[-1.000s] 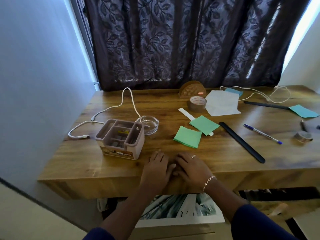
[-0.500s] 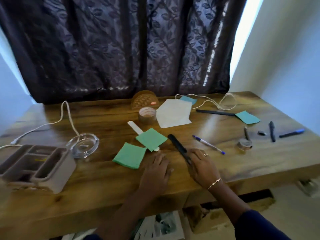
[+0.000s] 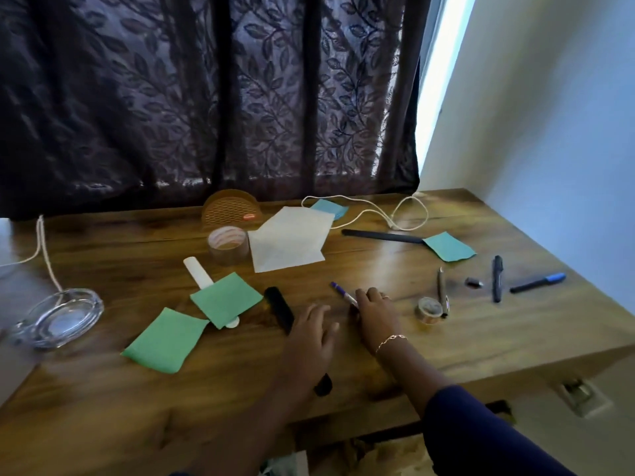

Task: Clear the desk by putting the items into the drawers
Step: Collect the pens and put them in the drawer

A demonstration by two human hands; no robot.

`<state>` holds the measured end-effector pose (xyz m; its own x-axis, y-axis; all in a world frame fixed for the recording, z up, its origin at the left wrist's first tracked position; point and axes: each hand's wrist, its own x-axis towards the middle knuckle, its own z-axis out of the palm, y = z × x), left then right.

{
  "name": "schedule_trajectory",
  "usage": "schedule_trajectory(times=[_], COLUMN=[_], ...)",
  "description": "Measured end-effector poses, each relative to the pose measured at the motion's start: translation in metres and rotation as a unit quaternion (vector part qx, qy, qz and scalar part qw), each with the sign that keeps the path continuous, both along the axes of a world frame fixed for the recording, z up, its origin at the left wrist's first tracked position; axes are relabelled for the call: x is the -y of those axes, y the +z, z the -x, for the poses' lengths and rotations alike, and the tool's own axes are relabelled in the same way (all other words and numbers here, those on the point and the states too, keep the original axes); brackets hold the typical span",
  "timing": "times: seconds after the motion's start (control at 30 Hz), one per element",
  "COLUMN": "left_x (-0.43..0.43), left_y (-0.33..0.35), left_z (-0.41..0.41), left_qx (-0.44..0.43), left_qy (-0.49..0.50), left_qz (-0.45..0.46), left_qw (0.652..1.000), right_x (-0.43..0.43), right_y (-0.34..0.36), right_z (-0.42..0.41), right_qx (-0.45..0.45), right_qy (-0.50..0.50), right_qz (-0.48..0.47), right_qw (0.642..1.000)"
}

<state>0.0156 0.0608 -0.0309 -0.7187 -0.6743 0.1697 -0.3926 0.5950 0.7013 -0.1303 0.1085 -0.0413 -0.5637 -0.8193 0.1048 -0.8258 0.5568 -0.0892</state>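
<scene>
Pen [image 3: 343,294] touches right hand [image 3: 376,316]; black strip [image 3: 280,309] passes under left hand [image 3: 311,333].

On the desk [image 3: 515,331] there are two green pads, the near green pad [image 3: 165,341] and the far green pad [image 3: 223,298]. There are two blue notes, the back blue note [image 3: 330,209] and the right blue note [image 3: 448,247], and one white sheet [image 3: 288,243]. The tape rolls are two: the big tape roll [image 3: 228,245] and the small tape roll [image 3: 429,309]. The black flat sticks are also two, the near black stick [image 3: 279,309] and the far black stick [image 3: 381,236], with one white stick [image 3: 198,276]. I count four pens: the purple-tipped pen [image 3: 342,294], the silver pen [image 3: 442,290], the black pen [image 3: 497,278] and the blue-capped marker [image 3: 537,283]. There is one small dark cap [image 3: 474,282], one glass dish [image 3: 55,319] and one brown holder [image 3: 230,209]. The white cables are two, the left cable [image 3: 44,255] and the right cable [image 3: 378,211].
</scene>
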Motion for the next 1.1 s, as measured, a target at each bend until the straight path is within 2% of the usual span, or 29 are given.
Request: schedule_trajectory(times=[0.1,0.17,0.27,0.33,0.43,0.57,0.7,0.77,0.9,1.0,1.1], left_x=[-0.009,-0.012,-0.018,-0.021,-0.027,-0.034,-0.042,-0.045,-0.052,-0.056,-0.055], left_y=[0.004,0.008,0.014,0.018,0.024,0.029,0.030,0.031,0.030,0.029,0.031], left_z=[0.024,0.041,0.066,0.078,0.096,0.115,0.130,0.141,0.164,0.179,0.194], left_qx=[-0.046,-0.078,-0.178,-0.206,-0.206,-0.180,-0.160,-0.151,-0.145,-0.158,-0.182], left_qy=[0.045,0.077,0.103,0.118,0.125,0.107,0.092,0.087,0.095,0.115,0.131], left_qz=[-0.087,-0.237,-0.476,-0.540,-0.565,-0.566,-0.574,-0.572,-0.576,-0.587,-0.589], left_qw=[0.994,0.965,0.855,0.807,0.789,0.797,0.798,0.802,0.799,0.786,0.776], right_x=[-0.007,-0.014,-0.027,-0.035,-0.048,-0.067,-0.078,-0.076,-0.070,-0.074,-0.083], right_y=[0.007,0.017,0.031,0.037,0.040,0.034,0.024,0.020,0.015,0.019,0.024], right_z=[0.007,0.008,0.008,0.010,0.026,0.076,0.120,0.125,0.129,0.134,0.141], right_qx=[0.081,0.142,0.177,0.185,0.199,0.168,0.188,0.201,0.168,0.165,0.198], right_qy=[-0.006,0.016,0.062,0.076,0.048,-0.118,-0.230,-0.231,-0.201,-0.207,-0.212], right_qz=[0.065,0.130,0.166,0.167,0.197,0.271,0.131,0.075,0.038,0.047,0.115], right_qw=[0.995,0.981,0.968,0.965,0.959,0.940,0.946,0.949,0.964,0.963,0.950])
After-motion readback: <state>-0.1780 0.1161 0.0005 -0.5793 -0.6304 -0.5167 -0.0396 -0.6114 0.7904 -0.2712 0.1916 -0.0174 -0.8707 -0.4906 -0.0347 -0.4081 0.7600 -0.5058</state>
